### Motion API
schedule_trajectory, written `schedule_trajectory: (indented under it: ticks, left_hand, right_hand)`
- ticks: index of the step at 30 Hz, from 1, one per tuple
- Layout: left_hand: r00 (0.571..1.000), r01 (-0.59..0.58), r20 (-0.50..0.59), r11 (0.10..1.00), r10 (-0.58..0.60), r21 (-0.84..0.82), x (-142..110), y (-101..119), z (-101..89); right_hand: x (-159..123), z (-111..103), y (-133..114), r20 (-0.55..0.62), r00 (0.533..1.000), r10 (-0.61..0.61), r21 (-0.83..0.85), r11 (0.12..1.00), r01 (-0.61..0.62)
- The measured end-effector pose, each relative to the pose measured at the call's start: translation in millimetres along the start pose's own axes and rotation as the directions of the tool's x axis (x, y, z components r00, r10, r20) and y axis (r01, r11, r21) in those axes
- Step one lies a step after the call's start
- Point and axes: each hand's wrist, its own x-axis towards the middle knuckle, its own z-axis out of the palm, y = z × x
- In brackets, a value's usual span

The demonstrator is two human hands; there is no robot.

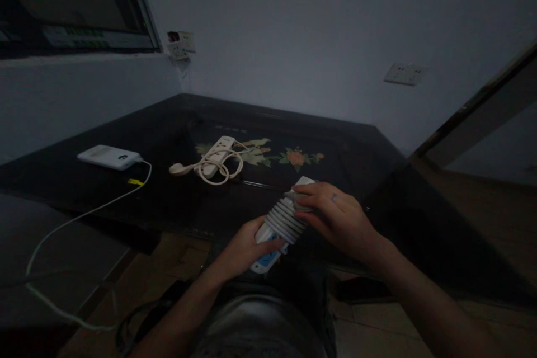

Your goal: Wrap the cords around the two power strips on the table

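Note:
Both hands hold one white device with a ribbed middle and a blue-marked lower end, over the near edge of a dark table. My left hand is wrapped round its lower end. My right hand grips its upper end, fingers closed over the top. The device is tilted, its top pointing away to the right.
A white power strip with a coiled cord lies mid-table near a flower pattern. A white power bank with a cable sits at the left. Wall sockets are on the far wall. A window is upper left.

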Motion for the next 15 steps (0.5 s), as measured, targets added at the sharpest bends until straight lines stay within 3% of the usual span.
schedule_trajectory:
  ticks: [4, 7, 10, 15]
  left_hand:
    - [0.996, -0.061, -0.057, 0.993, 0.067, 0.096, 3.4, -2.3, 1.6]
    - [0.979, -0.111, -0.134, 0.950, 0.156, 0.291, 7.3, -4.8, 3.8]
    - [0.966, -0.090, -0.178, 0.890, 0.187, 0.448, 10.2, -8.0, 5.7]
    - [0.963, -0.115, -0.161, 0.867, 0.218, 0.486, 12.6, -15.1, 6.0]
  right_hand:
    - [-6.2, 9.1, -6.8, -0.150, 0.986, 0.068, -0.005, 0.998, -0.069]
    - [-6.9, 19.3, -17.7, -0.245, 0.958, 0.150, 0.016, 0.988, -0.151]
    - [-3.2, 31.6, -28.4, -0.296, 0.921, 0.252, 0.096, 0.968, -0.233]
    - [10.8, 49.1, -46.4, -0.352, 0.880, 0.319, 0.173, 0.946, -0.274]
